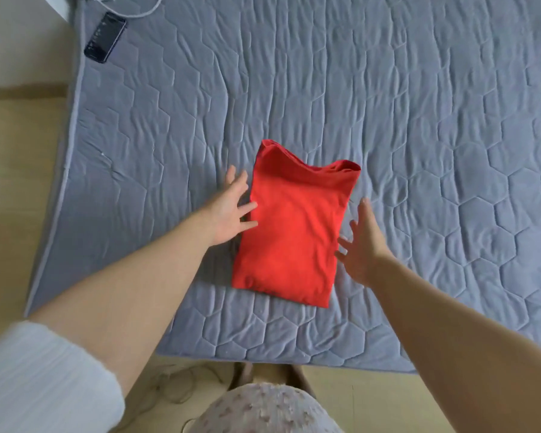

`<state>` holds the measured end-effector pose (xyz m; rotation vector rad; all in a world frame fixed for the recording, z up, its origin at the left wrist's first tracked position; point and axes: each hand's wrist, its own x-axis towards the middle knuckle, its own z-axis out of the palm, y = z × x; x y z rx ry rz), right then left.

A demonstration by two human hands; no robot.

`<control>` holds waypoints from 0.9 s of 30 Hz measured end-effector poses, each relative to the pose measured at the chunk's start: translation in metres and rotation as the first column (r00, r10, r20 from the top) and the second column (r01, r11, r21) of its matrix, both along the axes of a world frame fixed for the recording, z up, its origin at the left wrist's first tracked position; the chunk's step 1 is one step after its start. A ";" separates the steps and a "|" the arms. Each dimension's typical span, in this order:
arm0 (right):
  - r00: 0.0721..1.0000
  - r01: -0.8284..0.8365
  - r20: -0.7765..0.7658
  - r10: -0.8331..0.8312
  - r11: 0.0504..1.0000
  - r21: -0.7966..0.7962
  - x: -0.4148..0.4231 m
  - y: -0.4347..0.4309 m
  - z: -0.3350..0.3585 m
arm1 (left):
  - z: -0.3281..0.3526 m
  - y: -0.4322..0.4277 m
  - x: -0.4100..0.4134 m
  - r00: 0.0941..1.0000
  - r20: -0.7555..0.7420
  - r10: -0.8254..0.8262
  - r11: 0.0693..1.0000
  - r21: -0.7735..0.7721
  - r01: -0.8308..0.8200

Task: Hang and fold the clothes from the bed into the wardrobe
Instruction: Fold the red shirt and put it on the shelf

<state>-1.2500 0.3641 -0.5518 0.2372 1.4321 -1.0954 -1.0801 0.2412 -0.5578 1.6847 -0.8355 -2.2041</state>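
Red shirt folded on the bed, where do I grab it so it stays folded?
Slide a hand under each long edge of the shirt, left hand from the left, right hand from the right. It lies flat as a narrow rectangle with loose layers at the far end, and both open hands flank it.

red folded garment point(294, 226) on bed point(419, 120) | left grip point(228, 207), right grip point(364, 245) spread beside it

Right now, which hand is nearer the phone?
Left. The left hand is at the left edge of the red garment, below-right of the phone; the right hand is past its right edge.
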 end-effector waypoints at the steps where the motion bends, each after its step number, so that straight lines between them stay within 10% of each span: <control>1: 0.998 -0.058 -0.038 0.059 0.998 0.021 0.000 0.002 -0.012 | -0.009 0.005 0.002 0.991 0.088 -0.100 0.994 -0.031 0.103; 6: 0.972 -0.193 -0.100 0.213 0.965 0.180 0.009 0.021 -0.082 | -0.078 0.039 0.021 0.821 0.494 -0.287 0.931 -0.060 0.361; 17: 0.846 -0.171 -0.358 0.394 0.838 0.519 0.031 0.050 -0.176 | -0.154 0.070 0.057 0.758 0.607 -0.240 0.935 -0.065 0.348; 21: 0.810 -0.152 -0.384 0.443 0.791 0.592 0.029 0.054 -0.183 | -0.163 0.073 0.050 0.438 0.861 -0.258 0.742 -0.114 0.661; 24: 0.703 -0.126 -0.514 0.491 0.798 0.590 0.027 0.045 -0.177 | -0.164 0.073 0.030 0.399 0.912 -0.097 0.321 -0.350 0.880; 27: 0.678 -0.192 -0.588 0.441 0.879 0.437 0.030 0.023 -0.176 | -0.179 0.068 0.012 0.230 0.957 -0.174 0.030 -0.229 0.973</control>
